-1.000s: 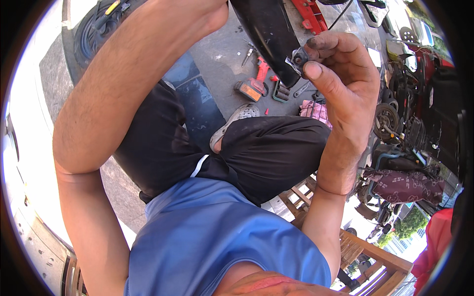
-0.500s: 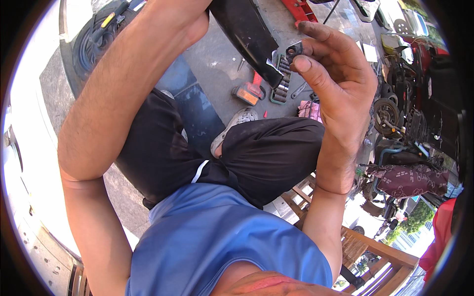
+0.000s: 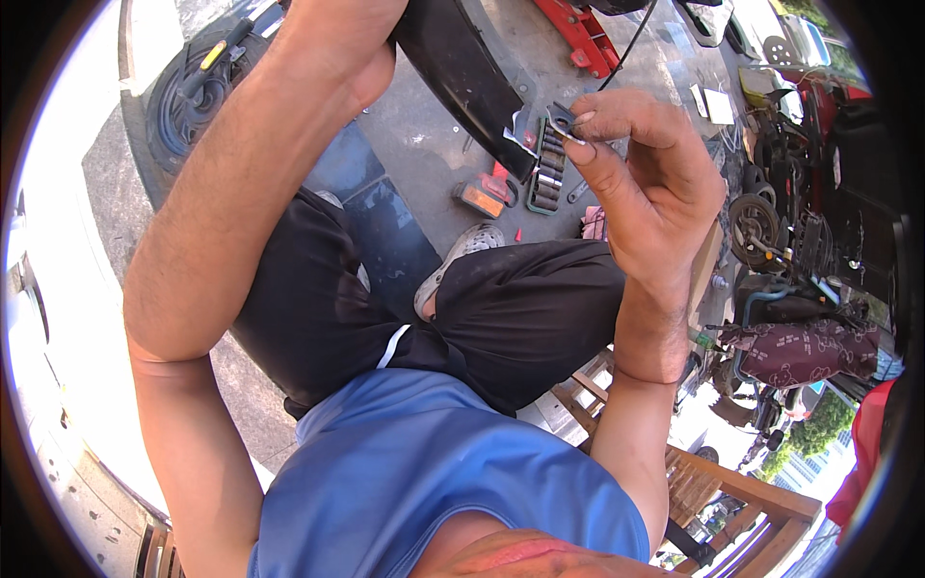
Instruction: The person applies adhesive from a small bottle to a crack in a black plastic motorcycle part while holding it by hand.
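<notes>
Small dark piece now tipped on edge, apart from the black panel

Above the grey floor [image 3: 424, 135], the long black panel [image 3: 458, 82] has swung leftward in the view over the last second. Its broken end [image 3: 517, 154], ragged and pale along one edge, now lies across part of the red power tool [image 3: 487, 196], and the socket tray [image 3: 543, 208] shows more fully beside it. The small dark piece [image 3: 560, 119] has turned too: earlier it showed its face and hole right by the broken end; now it is tipped nearly edge-on, and a gap shows between the two. I take this to mean the piece is loose, with nothing joining it to the panel

The left hand [image 3: 352, 34] is cut off by the top of the view, only its wrist and heel showing near the panel; whether its grip is on the panel, I cannot tell. The right hand [image 3: 660, 188] is raised, its grip narrowed to a pinch, thumb below and forefinger above, parted only by the thickness of the small dark piece between them. The piece sticks out leftward past the fingertips, just right of the broken end
</notes>
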`<state>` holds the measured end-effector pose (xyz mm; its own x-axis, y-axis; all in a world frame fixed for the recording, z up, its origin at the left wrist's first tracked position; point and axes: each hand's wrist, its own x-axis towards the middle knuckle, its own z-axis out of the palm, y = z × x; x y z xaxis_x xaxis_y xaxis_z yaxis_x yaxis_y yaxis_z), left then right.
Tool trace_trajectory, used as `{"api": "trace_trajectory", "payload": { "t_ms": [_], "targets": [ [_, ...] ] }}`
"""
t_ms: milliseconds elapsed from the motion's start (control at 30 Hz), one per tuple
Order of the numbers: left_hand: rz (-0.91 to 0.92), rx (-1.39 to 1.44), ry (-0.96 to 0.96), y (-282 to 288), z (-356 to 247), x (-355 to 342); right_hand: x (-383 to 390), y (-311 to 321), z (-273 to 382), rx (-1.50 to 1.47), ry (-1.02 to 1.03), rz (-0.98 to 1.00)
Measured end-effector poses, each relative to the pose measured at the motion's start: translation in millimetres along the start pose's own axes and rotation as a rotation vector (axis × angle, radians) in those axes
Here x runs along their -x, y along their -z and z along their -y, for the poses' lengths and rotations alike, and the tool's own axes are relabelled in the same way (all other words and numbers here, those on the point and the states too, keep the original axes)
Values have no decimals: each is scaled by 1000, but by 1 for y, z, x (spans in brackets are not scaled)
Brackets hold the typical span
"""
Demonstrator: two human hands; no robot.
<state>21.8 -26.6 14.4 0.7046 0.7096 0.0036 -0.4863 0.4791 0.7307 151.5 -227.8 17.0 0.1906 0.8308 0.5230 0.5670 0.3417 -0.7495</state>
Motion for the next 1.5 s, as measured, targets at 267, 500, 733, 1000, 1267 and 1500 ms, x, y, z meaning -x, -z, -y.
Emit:
{"api": "trace_trajectory", "payload": {
  "t_ms": [267, 500, 733, 1000, 1267, 1500],
  "targets": [
    [128, 22, -52, 0, 0, 2, -2, 4, 5, 33, 14, 12],
    [-16, -122, -140, -17, 3, 11, -2, -2, 9, 56, -148, -32],
    [153, -114, -237, -4, 5, 5, -2, -10, 9, 109, -195, -12],
    [16, -149, -275, -14, 13, 10, 3, -15, 7, -70, -285, -22],
    [216, -62, -273, 9, 11, -1, 3, -17, 5, -62, -312, 13],
    [75, -90, -176, -12, 2, 16, 3, -17, 4, -116, -320, 9]
  ]
}}
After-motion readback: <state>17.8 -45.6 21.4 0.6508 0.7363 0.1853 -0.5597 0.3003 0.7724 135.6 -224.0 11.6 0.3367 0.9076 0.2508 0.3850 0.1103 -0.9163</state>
